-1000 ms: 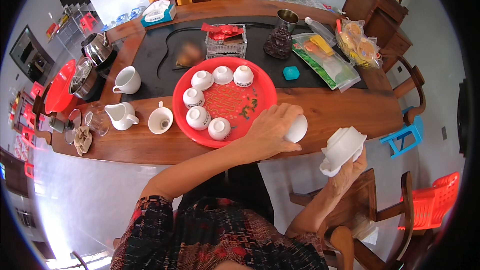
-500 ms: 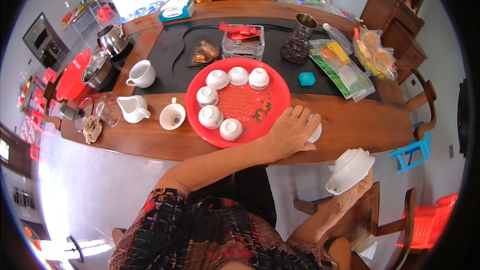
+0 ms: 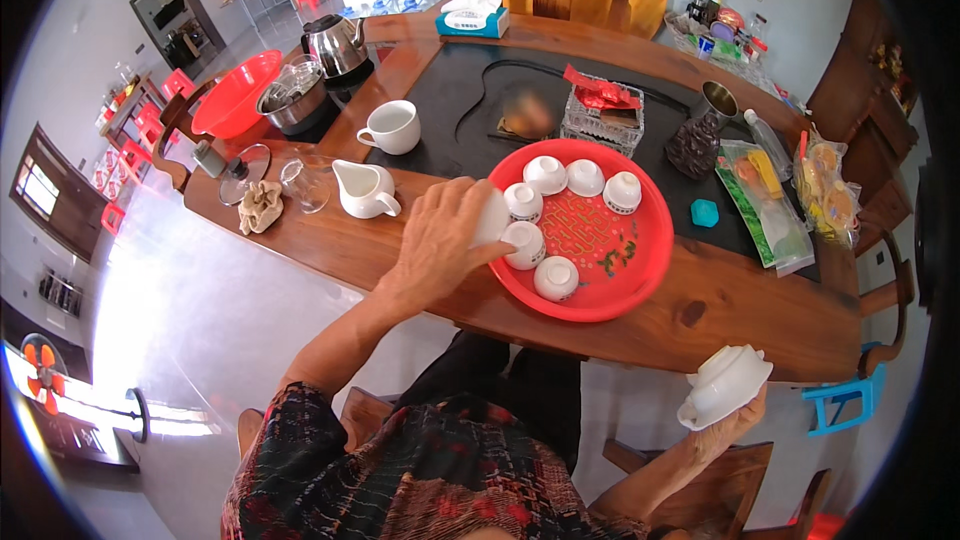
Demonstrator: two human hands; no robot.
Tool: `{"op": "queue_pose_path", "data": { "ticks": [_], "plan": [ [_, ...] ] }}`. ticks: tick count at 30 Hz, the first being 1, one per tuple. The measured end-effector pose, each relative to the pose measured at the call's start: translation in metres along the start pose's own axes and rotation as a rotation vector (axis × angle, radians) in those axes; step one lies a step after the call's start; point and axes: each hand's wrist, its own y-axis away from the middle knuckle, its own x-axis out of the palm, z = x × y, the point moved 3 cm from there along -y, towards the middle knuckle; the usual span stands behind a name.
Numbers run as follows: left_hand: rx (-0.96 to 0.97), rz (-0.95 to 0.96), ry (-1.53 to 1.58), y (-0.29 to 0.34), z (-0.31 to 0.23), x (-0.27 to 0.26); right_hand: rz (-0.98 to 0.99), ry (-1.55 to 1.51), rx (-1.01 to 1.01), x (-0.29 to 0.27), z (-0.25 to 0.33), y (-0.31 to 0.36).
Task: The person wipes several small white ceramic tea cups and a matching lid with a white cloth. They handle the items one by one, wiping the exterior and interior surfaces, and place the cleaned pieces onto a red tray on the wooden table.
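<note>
My left hand [image 3: 437, 242] reaches over the left rim of the red tray [image 3: 640, 285], its fingers closed round a small white lid [image 3: 491, 218] that they partly cover. Beside it, several small white cups [image 3: 556, 278] stand upside down in an arc on the tray. Off the table's front edge at the right, my right hand [image 3: 735, 418] holds a white lidless bowl [image 3: 726, 385] with a wavy rim, tilted over, from beneath. A white pitcher [image 3: 364, 190] stands just left of my left hand. The handled white cup between pitcher and tray is hidden behind that hand.
A white mug [image 3: 393, 127], a glass jug [image 3: 304, 187], a steel kettle [image 3: 337, 47] and a red basin [image 3: 238, 98] stand at the left. Behind the tray are a glass box [image 3: 606, 120] and a dark figurine [image 3: 692, 147]; bagged food [image 3: 827, 190] lies at the right.
My left hand has swung leftward across the tray with the white lid, which was on the table right of the tray. My right hand still holds the bowl. The view has turned left.
</note>
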Motion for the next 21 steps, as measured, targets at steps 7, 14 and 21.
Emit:
{"op": "queue_pose_path", "data": {
  "ticks": [7,14,21],
  "plan": [
    [-0.089,0.089,0.018,0.020,0.038,0.007,0.036,-0.006,-0.008,0.012,-0.018,0.000],
    [-0.130,0.191,0.085,0.019,0.041,0.010,0.078,-0.004,0.020,0.019,-0.012,0.001],
    [-0.146,0.217,0.146,0.021,0.046,0.011,0.069,-0.009,0.048,0.019,-0.020,0.005]
  ]
}}
